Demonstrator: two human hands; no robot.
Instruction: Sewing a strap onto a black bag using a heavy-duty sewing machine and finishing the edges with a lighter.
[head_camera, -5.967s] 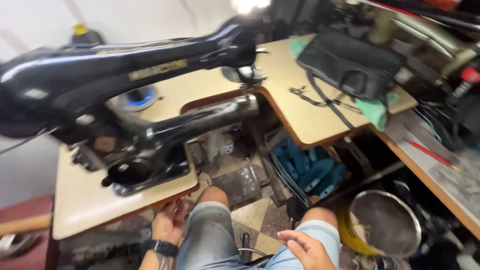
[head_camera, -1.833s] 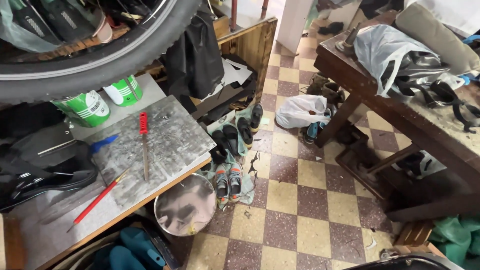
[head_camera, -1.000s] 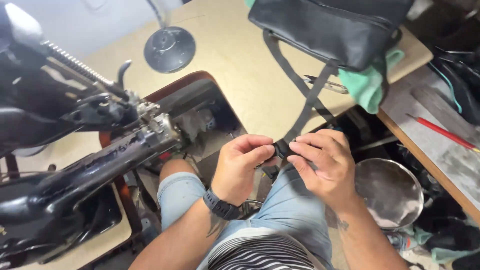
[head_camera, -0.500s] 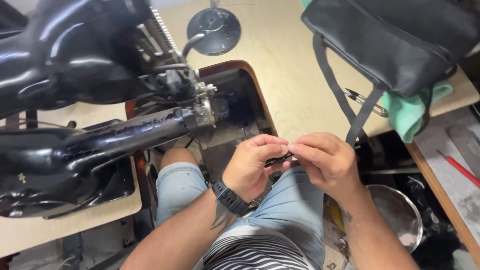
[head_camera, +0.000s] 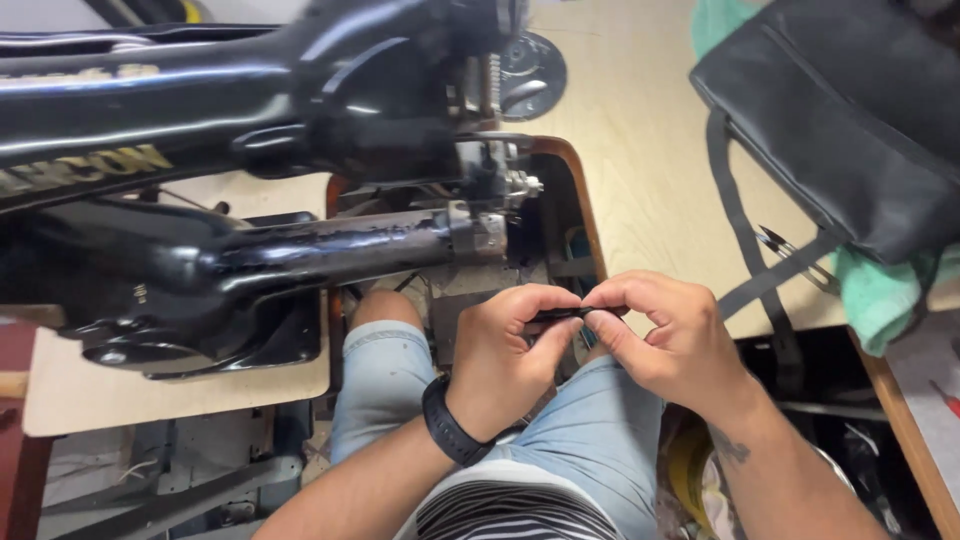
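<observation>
While both hands meet above lap: left hand (head_camera: 515, 345) and right hand (head_camera: 665, 335) pinch end of black strap (head_camera: 562, 314) between fingertips. Strap runs toward 2 o'clock to black bag (head_camera: 850, 110) on table (head_camera: 640, 170). Sewing machine (head_camera: 250, 170) at 10 o'clock; strap not yet under needle.
</observation>
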